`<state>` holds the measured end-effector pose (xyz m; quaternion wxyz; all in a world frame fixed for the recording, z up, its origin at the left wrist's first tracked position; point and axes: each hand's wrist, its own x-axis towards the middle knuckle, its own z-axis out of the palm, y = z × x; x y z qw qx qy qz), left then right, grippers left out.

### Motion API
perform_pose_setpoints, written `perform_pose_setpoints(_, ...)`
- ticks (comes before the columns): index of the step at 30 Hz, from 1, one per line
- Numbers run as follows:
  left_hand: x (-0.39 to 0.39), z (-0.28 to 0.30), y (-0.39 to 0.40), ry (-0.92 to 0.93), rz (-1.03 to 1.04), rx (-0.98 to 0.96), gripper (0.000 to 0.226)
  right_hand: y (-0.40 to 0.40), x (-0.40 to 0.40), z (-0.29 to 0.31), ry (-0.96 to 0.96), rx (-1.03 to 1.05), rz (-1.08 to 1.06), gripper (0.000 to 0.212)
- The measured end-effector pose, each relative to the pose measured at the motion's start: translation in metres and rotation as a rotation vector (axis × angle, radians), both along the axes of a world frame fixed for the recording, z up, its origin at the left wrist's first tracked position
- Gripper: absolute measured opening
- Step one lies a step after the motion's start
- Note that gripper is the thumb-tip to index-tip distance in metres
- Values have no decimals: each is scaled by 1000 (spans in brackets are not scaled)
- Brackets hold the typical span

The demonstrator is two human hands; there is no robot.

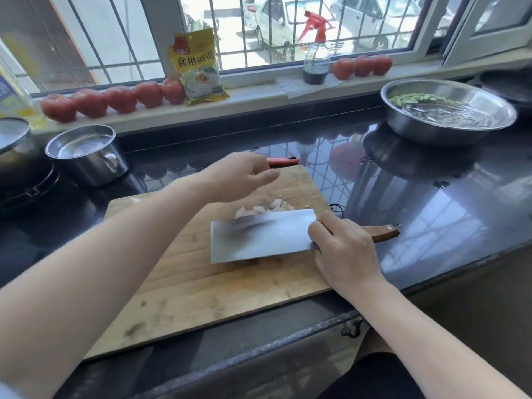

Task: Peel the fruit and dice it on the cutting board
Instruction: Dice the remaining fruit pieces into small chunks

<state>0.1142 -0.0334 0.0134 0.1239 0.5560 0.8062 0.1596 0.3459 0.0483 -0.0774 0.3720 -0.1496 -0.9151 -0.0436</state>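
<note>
- Our right hand [344,251] is curled round the cleaver [260,236] where blade meets handle; the blade lies nearly flat, tilted over the board [184,286], with some pale dice hidden under it.
- Our left hand [239,175] hovers loosely open above the far side of the fruit [264,208], holding nothing that we can see; the dice sit mid-board, just beyond the blade.
- If we scoop or push too fast, we judge cubes could scatter off the board's far right corner onto the counter [431,214].
- Our left fingers are near the blade's far edge; a careless sweep toward it risks a nick.
- The board overhangs the counter's near edge, so hard pressing there could tip it.
- The peeler [283,161] behind the board could get knocked.
</note>
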Motion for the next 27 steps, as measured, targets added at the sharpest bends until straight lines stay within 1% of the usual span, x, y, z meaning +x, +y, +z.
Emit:
perform_pose_setpoints(2,-9,-1,-30,-53,63,14,21,-1,0,1,6,6,1,31)
perform_pose_setpoints(5,-22,-7,-83,-106,287,112,11,-7,-6,4,48,29,4,27)
perform_pose_setpoints(7,-23,-4,-111,-251,354,119,13,-12,-13,8,87,44,36,24)
perform_pose_setpoints(8,-21,-2,-119,-303,334,66,18,-14,-16,11,99,53,59,23)
perform_pose_setpoints(9,-19,0,-122,-313,309,-8,27,-17,-18,13,103,64,80,23)
perform_pose_setpoints(11,-17,-2,-119,-235,290,-141,40,-20,-19,16,84,89,92,22)
perform_pose_setpoints(12,-19,-6,-112,-183,308,-155,41,-21,-17,17,72,94,80,22)
perform_pose_setpoints(14,-20,-10,-95,-125,365,-75,35,-22,-9,16,52,91,32,21)
perform_pose_setpoints(16,-18,-12,-76,-114,343,-5,35,-21,3,16,37,86,-16,18)
perform_pose_setpoints(17,-15,-10,-70,-132,290,-21,33,-20,8,17,26,84,-35,18)
perform_pose_setpoints(18,-14,-8,-64,-154,218,-67,25,-19,14,19,15,91,-60,17)
perform_pose_setpoints(19,-15,-6,-63,-177,152,-121,11,-18,17,21,7,93,-69,17)
perform_pose_setpoints(20,-17,-3,-63,-204,93,-166,21,-18,19,23,2,94,-73,17)
perform_pose_setpoints(21,-21,0,-67,-223,73,-174,40,-17,20,24,0,91,-76,18)
perform_pose_setpoints(22,-28,4,-74,-228,105,-136,49,-17,19,26,4,83,-76,18)
perform_pose_setpoints(23,-38,8,-84,-211,177,-56,49,-17,16,27,10,63,-73,18)
perform_pose_setpoints(25,-61,14,-111,-169,381,123,39,-20,8,30,17,-26,-73,21)
perform_pose_setpoints(26,-74,16,-128,-153,487,174,33,-23,2,33,18,-91,-72,21)
perform_pose_setpoints(27,-83,18,-147,-131,568,176,29,-27,-6,38,17,-161,-65,21)
